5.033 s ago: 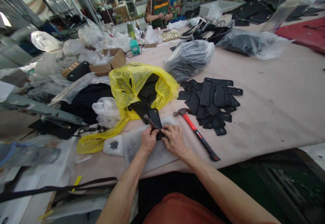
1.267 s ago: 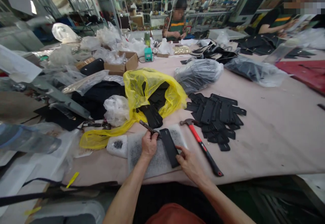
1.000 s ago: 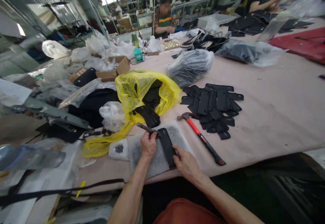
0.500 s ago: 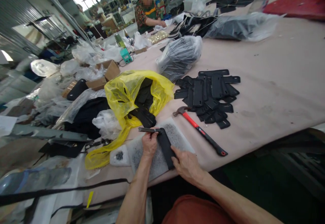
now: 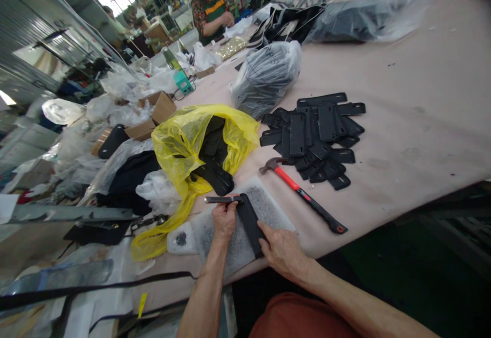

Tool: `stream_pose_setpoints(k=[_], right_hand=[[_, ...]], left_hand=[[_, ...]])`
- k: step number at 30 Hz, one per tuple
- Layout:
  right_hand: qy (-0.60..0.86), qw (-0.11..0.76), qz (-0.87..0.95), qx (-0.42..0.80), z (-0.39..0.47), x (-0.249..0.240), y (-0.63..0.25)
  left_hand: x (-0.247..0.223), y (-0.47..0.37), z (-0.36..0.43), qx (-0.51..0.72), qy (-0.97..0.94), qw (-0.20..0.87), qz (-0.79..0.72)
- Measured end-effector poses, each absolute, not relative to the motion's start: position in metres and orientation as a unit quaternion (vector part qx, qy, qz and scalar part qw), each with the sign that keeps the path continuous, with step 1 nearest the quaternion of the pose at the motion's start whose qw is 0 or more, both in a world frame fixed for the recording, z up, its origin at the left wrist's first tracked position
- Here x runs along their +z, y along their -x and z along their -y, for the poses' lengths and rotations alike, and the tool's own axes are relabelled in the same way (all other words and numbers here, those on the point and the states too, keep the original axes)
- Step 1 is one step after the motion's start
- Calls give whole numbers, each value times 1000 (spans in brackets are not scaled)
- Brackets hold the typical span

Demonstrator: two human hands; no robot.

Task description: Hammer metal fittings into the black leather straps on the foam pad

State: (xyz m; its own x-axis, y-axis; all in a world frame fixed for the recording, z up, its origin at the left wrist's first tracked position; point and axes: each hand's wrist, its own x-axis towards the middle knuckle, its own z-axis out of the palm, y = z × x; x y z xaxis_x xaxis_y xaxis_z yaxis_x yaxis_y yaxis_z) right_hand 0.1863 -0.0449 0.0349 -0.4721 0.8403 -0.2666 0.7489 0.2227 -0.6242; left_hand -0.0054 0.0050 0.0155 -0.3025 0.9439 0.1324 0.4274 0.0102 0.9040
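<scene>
My left hand point(image 5: 224, 221) is closed around a slim metal tool point(image 5: 215, 200), perhaps a punch, held nearly level with its one end at the far end of a flat black strip point(image 5: 250, 223). The strip lies lengthwise on a scuffed, translucent white board point(image 5: 268, 202). My right hand point(image 5: 286, 253) grips the strip's right edge near its lower half, index finger and thumb against it. A claw hammer point(image 5: 301, 190) with a red and black handle rests on the table, right of the board. Beyond it is a heap of black pieces with slots point(image 5: 316, 138).
Left of the heap, an open yellow plastic bag point(image 5: 174, 146) holds more black pieces. A clear bag of dark pieces point(image 5: 266, 74) stands behind. Cardboard boxes point(image 5: 163, 108) and plastic bags crowd the left. A co-worker point(image 5: 210, 13) is across the table point(image 5: 402, 103).
The metal tool's outer end has tipped slightly lower. My right hand stays at the strip. The view has shifted a little, and the co-worker's hands have risen.
</scene>
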Motion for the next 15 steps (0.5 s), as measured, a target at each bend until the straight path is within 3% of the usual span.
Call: stream_pose_setpoints(k=[15], right_hand=[[491, 58, 783, 378, 43, 40, -189]], left_hand=[[3, 1, -13, 338, -661, 134, -656]])
